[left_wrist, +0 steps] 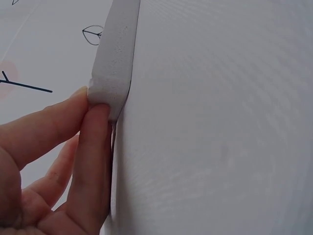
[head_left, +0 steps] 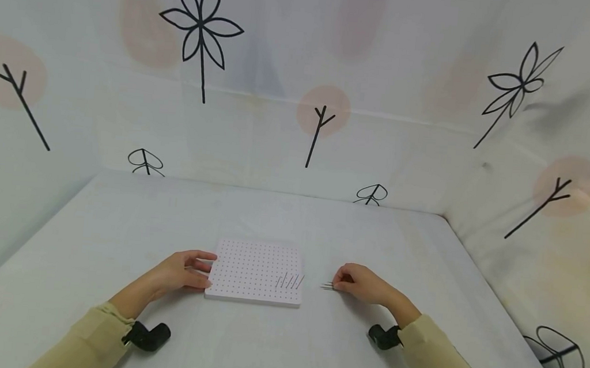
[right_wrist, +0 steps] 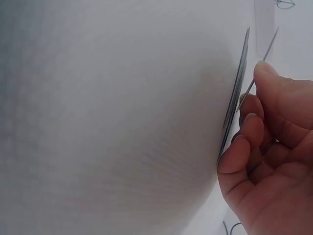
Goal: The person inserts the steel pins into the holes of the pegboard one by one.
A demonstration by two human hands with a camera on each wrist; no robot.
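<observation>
A white pegboard (head_left: 251,273) with rows of small holes lies on the table. Several thin metal pins (head_left: 289,280) stand tilted in its front right part. My left hand (head_left: 180,270) touches the board's left edge with fairly straight fingers; in the left wrist view, thumb and a finger (left_wrist: 93,147) meet the corner of the board (left_wrist: 115,58). To the right of the board, my right hand (head_left: 362,283) pinches one thin metal pin (right_wrist: 272,43) between thumb and finger. More loose pins (right_wrist: 235,93) lie on the table right by its fingertips.
A white cloth covers the table (head_left: 261,343) and the walls behind and beside it, printed with black plant drawings (head_left: 200,24). Black cameras (head_left: 150,336) are worn at both wrists. The table's right edge (head_left: 499,292) runs beyond the right arm.
</observation>
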